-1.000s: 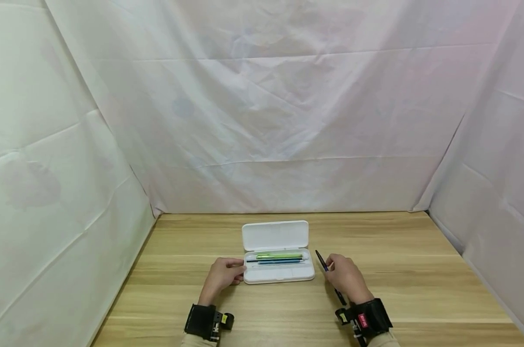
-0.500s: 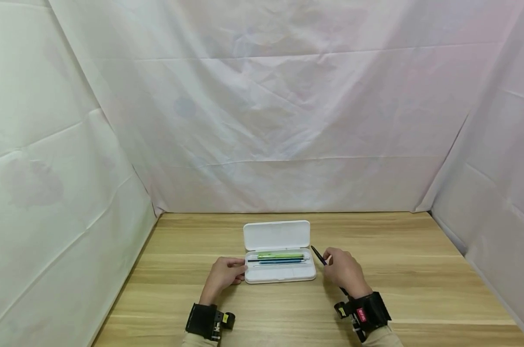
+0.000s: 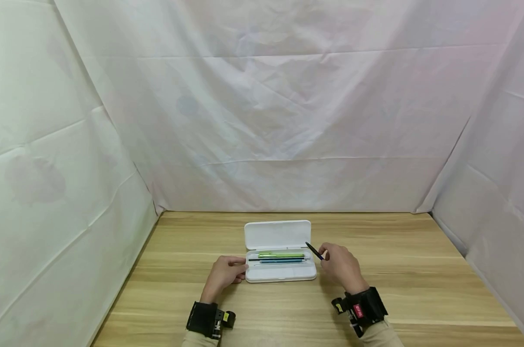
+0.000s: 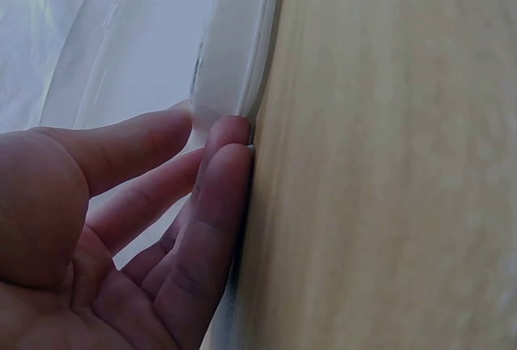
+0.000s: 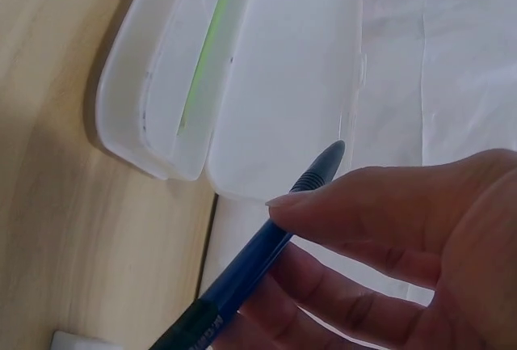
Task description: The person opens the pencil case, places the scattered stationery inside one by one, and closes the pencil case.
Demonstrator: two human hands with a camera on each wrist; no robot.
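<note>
A white pencil case (image 3: 280, 273) lies open on the wooden table (image 3: 400, 270), its lid (image 3: 276, 234) folded back. Inside lie a green pen (image 3: 281, 255), a black one and a blue one (image 3: 282, 261). My left hand (image 3: 225, 273) rests against the case's left end, its straight fingers (image 4: 212, 204) touching the case (image 4: 234, 59). My right hand (image 3: 341, 266) pinches a dark blue pen (image 3: 315, 251) at the case's right end, tip pointing up and left over the tray. In the right wrist view the pen (image 5: 258, 265) sits between thumb and fingers, close to the case (image 5: 242, 83).
White cloth (image 3: 262, 111) hangs behind and to both sides of the table. Bare wood stretches left and right of the case and toward the front edge. Black bands with cameras sit on both wrists.
My right hand has moved up and left with the blue pen, bringing its tip from beside the case to over its right end. The left hand has stayed put.
</note>
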